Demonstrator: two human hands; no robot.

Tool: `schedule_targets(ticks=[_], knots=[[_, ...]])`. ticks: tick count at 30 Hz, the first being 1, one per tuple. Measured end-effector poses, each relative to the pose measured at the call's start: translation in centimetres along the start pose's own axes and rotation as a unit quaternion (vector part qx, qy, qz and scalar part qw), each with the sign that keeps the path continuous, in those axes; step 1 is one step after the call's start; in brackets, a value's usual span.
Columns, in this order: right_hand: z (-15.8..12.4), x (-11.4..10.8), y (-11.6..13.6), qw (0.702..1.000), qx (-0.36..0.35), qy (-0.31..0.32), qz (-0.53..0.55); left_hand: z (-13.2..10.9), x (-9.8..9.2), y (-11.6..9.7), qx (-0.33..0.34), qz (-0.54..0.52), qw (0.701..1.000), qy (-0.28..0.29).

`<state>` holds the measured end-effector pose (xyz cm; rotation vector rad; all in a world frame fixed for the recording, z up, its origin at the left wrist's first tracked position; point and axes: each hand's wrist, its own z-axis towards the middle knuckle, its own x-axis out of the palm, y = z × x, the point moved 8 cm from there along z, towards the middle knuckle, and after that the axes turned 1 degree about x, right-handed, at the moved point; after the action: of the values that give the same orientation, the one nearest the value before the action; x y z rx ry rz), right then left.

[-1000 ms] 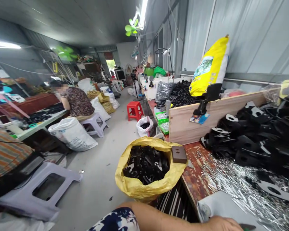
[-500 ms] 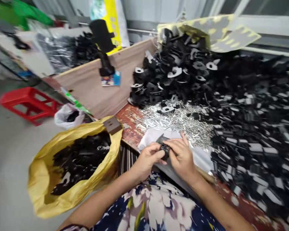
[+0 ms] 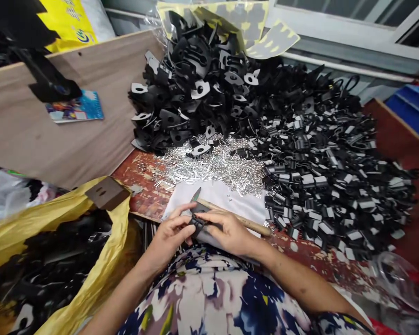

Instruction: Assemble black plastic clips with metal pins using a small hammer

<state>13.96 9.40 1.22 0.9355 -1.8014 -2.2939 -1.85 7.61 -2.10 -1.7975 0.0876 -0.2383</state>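
Note:
My left hand (image 3: 173, 231) and my right hand (image 3: 226, 230) meet close to my lap, at the table's front edge. Between their fingertips is a small black plastic part (image 3: 197, 223), pinched from both sides; the fingers cover some of it. Just beyond my hands, a hammer with a wooden handle (image 3: 246, 220) and a dark pointed head rests on a white cloth (image 3: 216, 190). Part of a dark grey block (image 3: 199, 209) shows behind my fingers. Loose silvery metal pins (image 3: 212, 163) lie heaped past the cloth.
Black curved pieces (image 3: 192, 70) are piled at the back. Small black parts with pale faces (image 3: 321, 181) spread across the right. At left, a yellow sack (image 3: 120, 232) holds black pieces, with a brown block (image 3: 107, 193) on its rim. A wooden board (image 3: 101, 60) borders the table.
The view has swung to the right and come nearer the table, so the red stool has left sight. More of the hammer's handle shows now. Both hands still hold the black part.

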Motion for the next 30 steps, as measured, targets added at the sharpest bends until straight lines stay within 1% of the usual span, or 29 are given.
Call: schedule_targets(ticks=[1, 2, 3, 4, 5, 6, 7, 8, 9, 11, 13, 14, 16, 18, 21, 22, 24, 26, 27, 28, 29, 30], knots=[[-0.1, -1.2, -0.7, 0.999, 0.017, -0.009, -0.044, -0.2, -0.2, -0.1, -0.004, 0.004, 1.0, 0.003], [-0.2, -2.8, -1.5, 0.993, 0.038, -0.037, -0.108, -0.4, -0.4, -0.2, -0.006, 0.002, 1.0, -0.001], [-0.3, -4.4, -2.3, 0.978, 0.061, -0.073, -0.183, -0.5, -0.6, -0.2, -0.006, -0.002, 1.0, -0.01], [-0.4, -5.9, -3.0, 0.957, 0.078, -0.105, -0.258, -0.5, -0.7, -0.1, -0.007, -0.007, 1.0, -0.019], [-0.3, -6.8, -3.6, 0.934, 0.084, -0.121, -0.324, -0.5, -0.7, 0.0, -0.011, -0.012, 1.0, -0.025], [-0.1, -7.2, -4.0, 0.915, 0.081, -0.121, -0.377, -0.4, -0.5, 0.2, -0.016, -0.017, 0.999, -0.029], [0.2, -7.1, -4.3, 0.902, 0.069, -0.109, -0.413, -0.3, -0.2, 0.4, -0.021, -0.02, 0.999, -0.029], [0.4, -6.7, -4.3, 0.895, 0.052, -0.096, -0.433, -0.1, 0.1, 0.5, -0.025, -0.021, 0.999, -0.029], [0.6, -6.2, -4.0, 0.894, 0.029, -0.086, -0.438, 0.1, 0.5, 0.5, -0.025, -0.015, 0.999, -0.026], [0.7, -4.8, -2.7, 0.908, -0.021, -0.059, -0.414, 0.5, 1.2, 0.1, -0.009, 0.017, 1.0, -0.025], [0.3, -3.4, -0.6, 0.925, -0.07, -0.022, -0.372, 0.8, 1.7, -0.8, 0.028, 0.08, 0.996, -0.024], [0.0, -2.7, 0.7, 0.927, -0.095, -0.004, -0.362, 1.0, 1.9, -1.4, 0.051, 0.115, 0.992, -0.027], [-0.6, -1.4, 3.1, 0.918, -0.137, 0.022, -0.371, 1.2, 2.2, -2.3, 0.098, 0.176, 0.979, -0.037], [-1.1, -0.5, 4.9, 0.904, -0.155, 0.027, -0.397, 1.3, 2.4, -2.7, 0.129, 0.207, 0.969, -0.041], [-1.8, 0.5, 6.1, 0.901, -0.161, 0.016, -0.403, 1.3, 2.5, -2.4, 0.144, 0.203, 0.968, -0.039], [-2.0, 0.6, 6.2, 0.906, -0.164, 0.012, -0.39, 1.3, 2.4, -2.2, 0.143, 0.194, 0.97, -0.043], [-2.2, 0.6, 5.7, 0.927, -0.162, 0.01, -0.337, 1.2, 2.0, -1.8, 0.135, 0.176, 0.974, -0.055], [-1.6, -0.3, 4.0, 0.957, -0.125, 0.014, -0.263, 1.1, 1.6, -1.5, 0.116, 0.152, 0.979, -0.069], [-0.8, -1.1, 2.8, 0.966, -0.102, 0.008, -0.237, 1.1, 1.3, -1.3, 0.099, 0.135, 0.983, -0.072], [0.1, -2.1, 1.6, 0.969, -0.083, -0.004, -0.233, 1.1, 1.2, -1.0, 0.078, 0.112, 0.988, -0.072], [1.3, -3.1, 0.5, 0.965, -0.072, -0.02, -0.252, 1.1, 1.0, -0.7, 0.054, 0.086, 0.992, -0.071], [2.6, -4.1, -0.3, 0.951, -0.076, -0.038, -0.298, 1.0, 1.0, -0.4, 0.03, 0.057, 0.996, -0.067]])
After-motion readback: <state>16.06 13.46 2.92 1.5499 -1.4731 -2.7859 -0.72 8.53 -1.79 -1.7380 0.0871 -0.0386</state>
